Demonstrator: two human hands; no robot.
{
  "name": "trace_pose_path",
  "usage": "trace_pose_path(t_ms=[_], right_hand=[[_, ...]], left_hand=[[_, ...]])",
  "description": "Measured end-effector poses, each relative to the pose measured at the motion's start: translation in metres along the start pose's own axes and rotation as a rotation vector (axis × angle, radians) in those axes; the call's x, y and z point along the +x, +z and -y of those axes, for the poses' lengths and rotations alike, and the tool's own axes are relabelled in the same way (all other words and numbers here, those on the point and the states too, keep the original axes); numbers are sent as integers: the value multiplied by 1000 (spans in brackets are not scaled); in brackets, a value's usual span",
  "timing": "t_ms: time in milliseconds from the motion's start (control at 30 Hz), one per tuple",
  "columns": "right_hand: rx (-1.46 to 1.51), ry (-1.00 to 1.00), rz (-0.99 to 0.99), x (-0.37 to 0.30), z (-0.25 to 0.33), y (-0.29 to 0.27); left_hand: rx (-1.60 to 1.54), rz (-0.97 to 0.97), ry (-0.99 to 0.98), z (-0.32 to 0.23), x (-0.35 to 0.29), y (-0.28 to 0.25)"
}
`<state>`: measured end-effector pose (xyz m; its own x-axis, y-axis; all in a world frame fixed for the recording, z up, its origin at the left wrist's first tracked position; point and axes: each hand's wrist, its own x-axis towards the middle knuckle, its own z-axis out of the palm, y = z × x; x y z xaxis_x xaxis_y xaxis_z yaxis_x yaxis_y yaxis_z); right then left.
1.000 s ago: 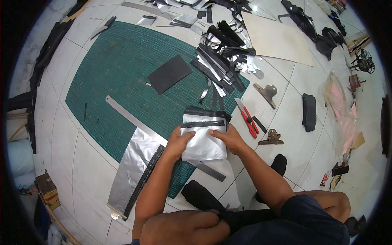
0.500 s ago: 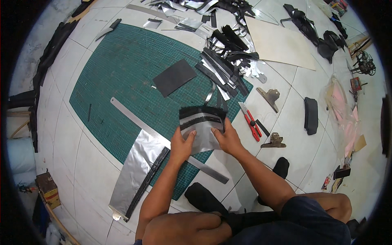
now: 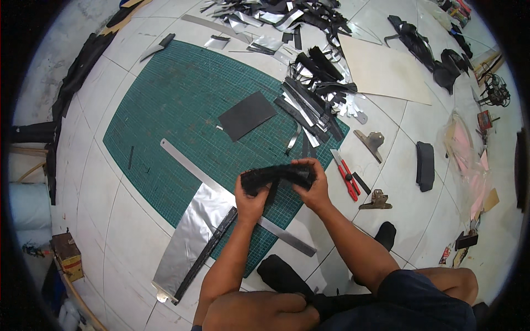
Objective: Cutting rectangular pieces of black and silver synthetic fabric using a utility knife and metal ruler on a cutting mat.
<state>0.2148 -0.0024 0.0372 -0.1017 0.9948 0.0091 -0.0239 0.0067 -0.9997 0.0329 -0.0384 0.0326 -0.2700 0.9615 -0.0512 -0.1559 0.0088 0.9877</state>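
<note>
Both hands hold a piece of black fabric [image 3: 276, 173] with a frayed, fuzzy edge, above the near part of a green cutting mat [image 3: 165, 105]. My left hand [image 3: 252, 204] is closed on its left end, my right hand [image 3: 313, 190] on its right end, thumbs toward me. The piece bows between them and its silver face is mostly hidden. Left of my left forearm lies a silver sheet [image 3: 196, 220] with a black strip along one edge. A long metal ruler [image 3: 185, 163] crosses the mat over the sheet's far end.
On the mat lies a black rectangle [image 3: 247, 116]; black and silver offcuts [image 3: 309, 107] pile at its far right. A red utility knife [image 3: 348, 177], blade exposed, lies on the tiles beside two metal clips [image 3: 371, 144]. Farther right is a folded black piece [image 3: 424, 166].
My hands have turned the held fabric, so its frayed black edge now faces up and its silver face has gone from sight. The whole view has shifted slightly.
</note>
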Motion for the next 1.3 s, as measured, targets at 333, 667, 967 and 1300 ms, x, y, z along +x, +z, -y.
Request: trace_pose_path(t_ms=[333, 667, 967, 1300], right_hand=[[-16, 69, -67, 8, 11, 11], [-60, 120, -31, 11, -1, -4], [-45, 191, -68, 9, 16, -10], [-215, 148, 7, 15, 37, -24]], left_hand=[[76, 7, 63, -9, 4, 3], [132, 126, 38, 15, 23, -17], [-139, 74, -323, 7, 50, -30], [-431, 80, -528, 6, 39, -36]])
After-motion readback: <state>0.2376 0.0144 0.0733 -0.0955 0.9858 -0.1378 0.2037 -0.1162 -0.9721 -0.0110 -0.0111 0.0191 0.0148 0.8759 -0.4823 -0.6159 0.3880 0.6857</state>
